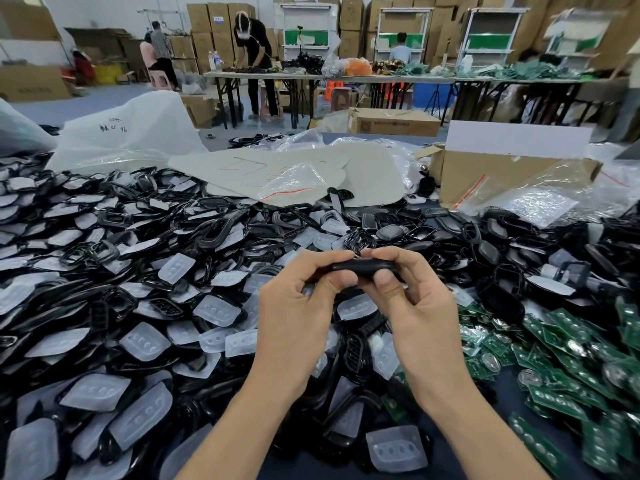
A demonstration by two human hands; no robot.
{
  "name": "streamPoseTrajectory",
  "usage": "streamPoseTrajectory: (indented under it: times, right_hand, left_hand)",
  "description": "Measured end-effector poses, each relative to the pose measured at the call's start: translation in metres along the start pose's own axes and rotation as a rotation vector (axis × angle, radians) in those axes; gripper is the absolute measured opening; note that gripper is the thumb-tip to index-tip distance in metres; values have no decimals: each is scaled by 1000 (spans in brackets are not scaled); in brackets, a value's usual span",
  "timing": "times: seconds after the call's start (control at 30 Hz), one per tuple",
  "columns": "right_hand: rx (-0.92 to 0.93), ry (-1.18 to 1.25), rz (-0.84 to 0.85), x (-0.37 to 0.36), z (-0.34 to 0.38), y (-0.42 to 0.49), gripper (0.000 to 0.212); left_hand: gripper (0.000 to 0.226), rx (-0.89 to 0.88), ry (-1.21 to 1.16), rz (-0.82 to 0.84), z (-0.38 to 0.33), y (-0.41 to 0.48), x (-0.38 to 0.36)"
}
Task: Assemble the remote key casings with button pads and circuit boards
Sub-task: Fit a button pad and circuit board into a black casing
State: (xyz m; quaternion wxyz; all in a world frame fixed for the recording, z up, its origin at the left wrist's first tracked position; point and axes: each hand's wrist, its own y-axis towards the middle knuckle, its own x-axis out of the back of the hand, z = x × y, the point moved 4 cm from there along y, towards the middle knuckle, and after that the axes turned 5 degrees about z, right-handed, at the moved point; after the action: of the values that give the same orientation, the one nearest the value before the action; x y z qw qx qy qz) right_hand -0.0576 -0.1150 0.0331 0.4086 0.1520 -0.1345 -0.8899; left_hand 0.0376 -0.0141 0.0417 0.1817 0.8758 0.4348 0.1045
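Note:
Both hands hold one black remote key casing (363,266) edge-on above the table's middle. My left hand (298,303) grips its left end, thumb below and fingers curled over the top. My right hand (412,299) pinches its right end the same way. What is inside the casing is hidden. Below and to the left spreads a heap of black casings (114,244) mixed with translucent white button pads (145,341). Green circuit boards (561,368) with round silver cells lie in a pile at the right.
A cardboard box (498,178) and clear plastic bags (540,199) sit at the back right, a large white bag (135,133) at the back left. Beyond my table a person (256,64) bends over another long table, with stacked cartons behind.

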Motion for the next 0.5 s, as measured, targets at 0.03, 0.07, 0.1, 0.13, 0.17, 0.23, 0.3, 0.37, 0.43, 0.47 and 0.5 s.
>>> streamPoseTrajectory:
  times: [0.03,0.07,0.1,0.13,0.17,0.23,0.3,0.37,0.43,0.47,0.5]
  right_hand:
    - [-2,8,-2,0,0,0,30]
    - [-4,16,-4,0,0,1,29]
    - [-5,23,-5,0,1,1,26]
    - [-3,29,-3,-1,1,1,21]
    - [2,32,2,-1,2,1,18]
    - [15,23,22,0,4,1,19]
    - [13,7,70,0,5,1,24]
    - [2,-30,141,-1,4,1,29]
    - [0,-85,175,-2,3,1,31]
    - [7,-111,168,-2,3,1,30]
    - [18,-131,153,-1,3,1,28]
  left_hand:
    - [29,6,-12,11,0,1,0]
    - [26,12,-28,23,1,1,0]
    - [22,15,-47,31,2,1,0]
    - [17,15,-63,34,3,2,0]
    - [13,18,-80,34,4,2,0]
    - [14,48,-129,28,7,3,1]
    - [16,130,-217,8,12,5,2]
    - [18,218,-323,-21,15,8,3]
    - [15,294,-419,-38,19,10,3]
    - [14,321,-444,-31,21,10,2]
    - [14,337,-451,-17,22,10,1]
